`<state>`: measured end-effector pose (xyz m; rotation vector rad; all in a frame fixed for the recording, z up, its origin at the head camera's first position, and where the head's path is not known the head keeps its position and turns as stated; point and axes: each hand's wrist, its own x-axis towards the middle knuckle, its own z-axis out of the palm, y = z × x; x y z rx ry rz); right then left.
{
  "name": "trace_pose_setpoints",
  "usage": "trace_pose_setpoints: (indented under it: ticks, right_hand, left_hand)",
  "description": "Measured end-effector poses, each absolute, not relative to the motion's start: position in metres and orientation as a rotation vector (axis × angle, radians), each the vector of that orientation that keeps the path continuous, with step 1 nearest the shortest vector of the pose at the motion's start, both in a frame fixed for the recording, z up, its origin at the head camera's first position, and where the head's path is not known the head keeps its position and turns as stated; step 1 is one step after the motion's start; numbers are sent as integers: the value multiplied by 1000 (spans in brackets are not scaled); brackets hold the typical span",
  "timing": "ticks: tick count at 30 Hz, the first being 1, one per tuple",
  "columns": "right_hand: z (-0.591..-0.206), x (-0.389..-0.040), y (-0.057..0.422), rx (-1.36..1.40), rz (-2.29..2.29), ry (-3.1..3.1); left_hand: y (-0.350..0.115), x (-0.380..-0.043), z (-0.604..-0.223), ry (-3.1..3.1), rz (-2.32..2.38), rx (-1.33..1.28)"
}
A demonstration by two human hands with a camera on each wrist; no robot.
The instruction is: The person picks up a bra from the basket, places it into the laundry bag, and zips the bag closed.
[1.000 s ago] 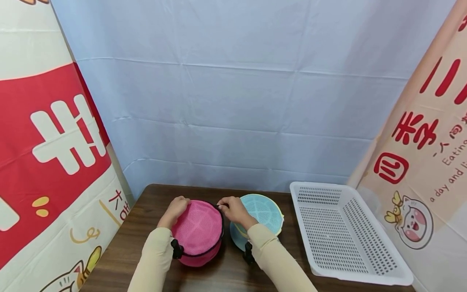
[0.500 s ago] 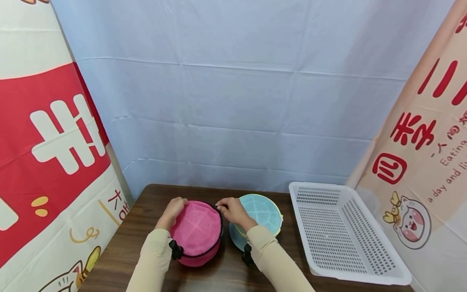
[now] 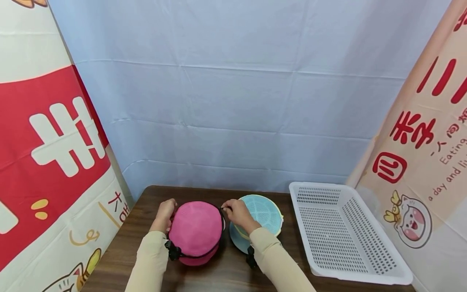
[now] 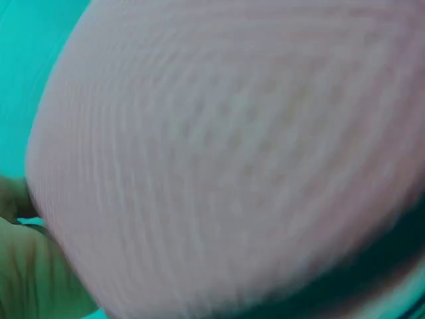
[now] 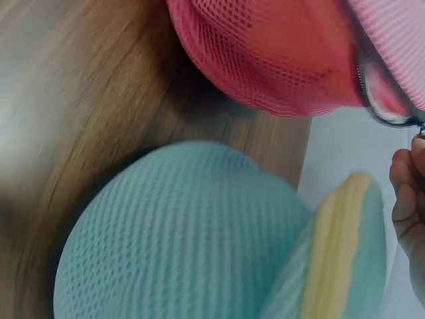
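A round pink mesh laundry bag (image 3: 197, 227) with a black zipper round its upper edge stands on the table. My left hand (image 3: 166, 213) grips its far left edge; in the left wrist view the bag's mesh fills most of the picture and only part of that hand (image 4: 40, 266) shows. At the bag's right edge, my right hand (image 3: 236, 213) pinches the small zipper pull, and a gap shows in the zipper beside it in the right wrist view. Partly under my right forearm sits a light blue mesh laundry bag (image 3: 264, 211) with yellow trim.
A white perforated plastic basket (image 3: 306, 243) stands on the right of the dark wooden table (image 3: 153, 198). Behind the table hangs a pale blue cloth (image 3: 233, 121), with printed cloths at both sides.
My left hand has shifted left along the pink bag's edge, and the bag's top looks more domed. My right hand has moved slightly right, still pinching the zipper pull.
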<state>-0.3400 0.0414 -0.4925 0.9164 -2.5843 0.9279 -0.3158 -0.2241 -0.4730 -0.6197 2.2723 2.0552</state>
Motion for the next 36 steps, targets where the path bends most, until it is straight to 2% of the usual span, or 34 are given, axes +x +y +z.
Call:
trace_pose_setpoints:
  ticks: [3, 8, 16, 23, 31, 36]
  right_hand:
    - [-495, -342, 48, 921, 968, -2573]
    - [-497, -344, 50, 944, 978, -2504]
    - [-495, -341, 46, 935, 1016, -2516]
    - [-495, -342, 43, 915, 971, -2516]
    - [-500, -344, 35, 890, 991, -2505]
    - [-500, -345, 29, 879, 1036, -2483]
  left_hand:
    - [-231, -315, -473, 2232, 2080, -613]
    - [-227, -315, -474, 2362, 1934, -432]
    - [-224, -310, -475, 2467, 1793, -447]
    - [-218, -313, -471, 2911, 1355, -287]
    - [-201, -323, -459, 3070, 1061, -191]
    - [-188, -328, -456, 3145, 951, 0]
